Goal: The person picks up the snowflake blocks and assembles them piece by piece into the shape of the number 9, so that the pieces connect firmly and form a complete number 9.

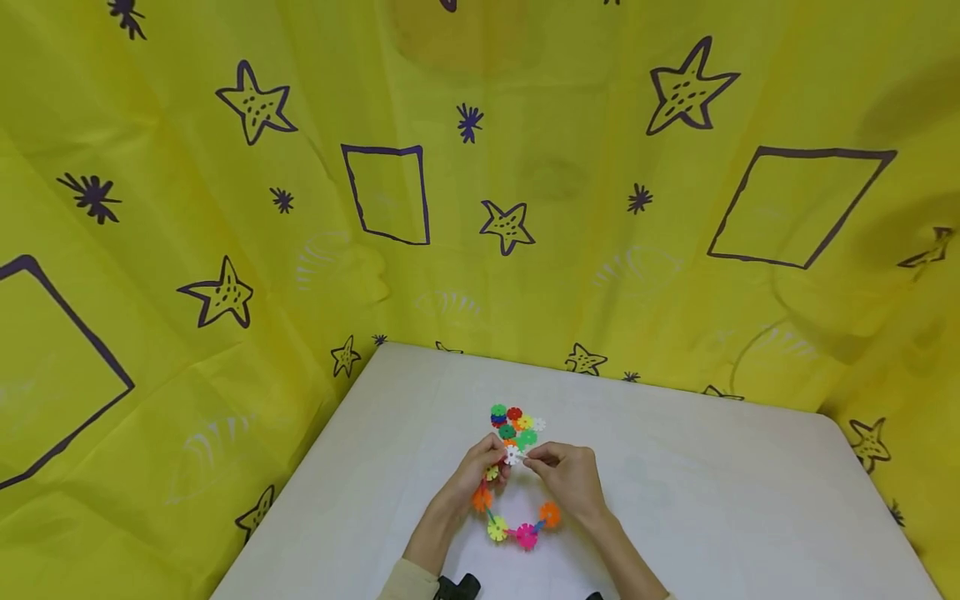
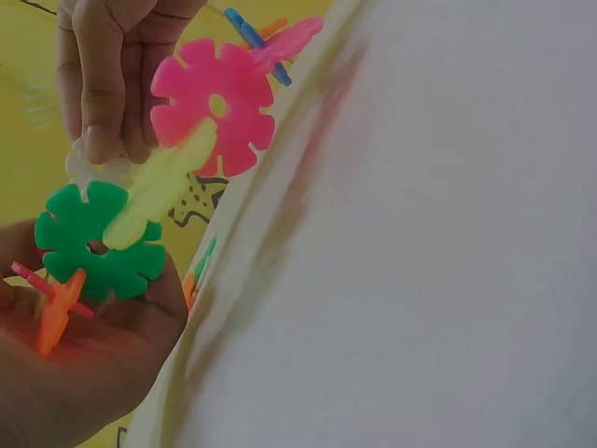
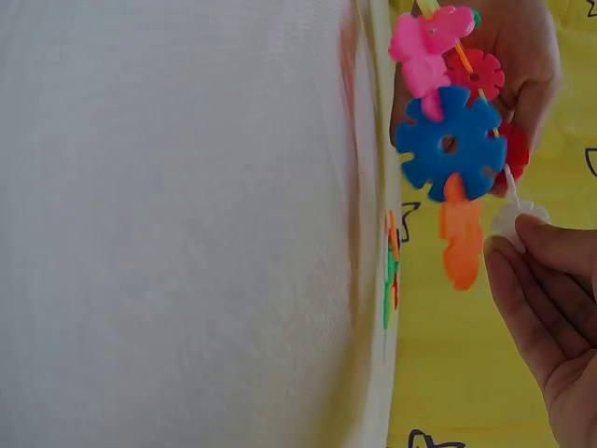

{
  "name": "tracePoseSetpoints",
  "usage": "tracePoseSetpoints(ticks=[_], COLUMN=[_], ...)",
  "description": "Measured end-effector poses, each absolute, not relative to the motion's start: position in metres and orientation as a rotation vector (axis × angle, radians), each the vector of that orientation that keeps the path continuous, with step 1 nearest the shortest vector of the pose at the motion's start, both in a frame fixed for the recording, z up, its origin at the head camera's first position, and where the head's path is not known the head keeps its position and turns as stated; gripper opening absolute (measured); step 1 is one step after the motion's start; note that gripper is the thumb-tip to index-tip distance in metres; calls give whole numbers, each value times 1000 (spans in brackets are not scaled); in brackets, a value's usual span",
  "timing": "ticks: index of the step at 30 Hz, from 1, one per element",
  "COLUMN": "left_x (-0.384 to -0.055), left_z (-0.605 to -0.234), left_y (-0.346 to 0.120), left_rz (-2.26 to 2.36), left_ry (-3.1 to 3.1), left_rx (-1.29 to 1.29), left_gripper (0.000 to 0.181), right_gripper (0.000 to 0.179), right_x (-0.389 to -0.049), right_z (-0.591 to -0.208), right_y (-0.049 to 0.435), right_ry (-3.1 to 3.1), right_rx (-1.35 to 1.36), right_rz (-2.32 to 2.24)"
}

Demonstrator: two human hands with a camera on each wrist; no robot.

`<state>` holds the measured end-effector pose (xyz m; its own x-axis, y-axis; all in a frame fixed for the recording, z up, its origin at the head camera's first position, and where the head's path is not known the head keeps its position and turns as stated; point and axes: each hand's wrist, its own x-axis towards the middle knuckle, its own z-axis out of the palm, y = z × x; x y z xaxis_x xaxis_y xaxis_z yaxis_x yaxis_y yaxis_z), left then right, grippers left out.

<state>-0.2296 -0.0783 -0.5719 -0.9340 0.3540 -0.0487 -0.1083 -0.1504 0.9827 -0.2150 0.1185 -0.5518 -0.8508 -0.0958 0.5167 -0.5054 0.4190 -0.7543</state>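
A chain of flower-shaped interlocking discs hangs in a loop from my left hand [image 1: 471,473], whose fingers grip its upper end. Along it are a yellow disc [image 1: 497,528], a pink disc [image 1: 527,536] and an orange disc [image 1: 551,514] at the free end. The right wrist view shows a blue disc [image 3: 450,144] close up, and the left wrist view a green disc [image 2: 98,241] near the left palm. Between thumb and fingertips my right hand [image 1: 572,479] pinches a white disc [image 3: 511,222]. It meets another white disc [image 1: 512,455] at the chain's upper end; whether their slots interlock I cannot tell.
Behind the hands, several loose discs lie on the white table, among them a red disc [image 1: 514,413] and a light green disc [image 1: 528,437]. A yellow patterned curtain [image 1: 450,275] surrounds the table's back and sides. Black wrist gear [image 1: 459,587] shows at the bottom edge.
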Motion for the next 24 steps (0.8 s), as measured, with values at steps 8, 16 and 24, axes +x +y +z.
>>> tracePoseSetpoints(ticks=[8,16,24], left_x=[-229,-231,-230], left_z=[-570,-567,-566], left_y=[-82,-84,-85], left_rz=[2130,2144,2156], left_ry=[1887,1875,1871], left_rx=[275,269,178], left_gripper=[20,20,13], right_gripper=[15,19,9], right_x=[-216,-229,-261], right_z=[-551,-546,-553], right_y=[117,130,133], right_ry=[-2289,-2433,-2679], right_rx=[533,475,372], right_rz=[1418,1398,1247])
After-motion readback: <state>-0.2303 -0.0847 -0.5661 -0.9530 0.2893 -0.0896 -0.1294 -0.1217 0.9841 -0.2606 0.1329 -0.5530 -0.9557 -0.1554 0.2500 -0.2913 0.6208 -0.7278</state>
